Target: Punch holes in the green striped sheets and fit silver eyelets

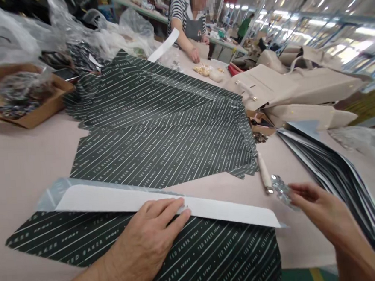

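A white strip [230,208] lies along the edge of a dark panel with diagonal white lettering [214,254]. My left hand [152,233] rests on both, its thumb and forefinger closed around a small silvery metal piece at the strip. Over on the right, my right hand [321,212] has its fingertips curled at a little heap of shiny metal pieces [281,189]. Whatever is between those fingertips is hidden. Beside the heap lies a tool with a pale handle [264,171]. Under the strip's far edge, a translucent bluish sheet [51,195] shows.
More printed panels [162,146] lie stacked beyond the strip. A cardboard box [35,119] stands at left, and a stack of dark-edged pieces [334,181] at right. Beige bags [267,85] are piled behind. Across the table a person [187,25] handles small golden parts [203,70].
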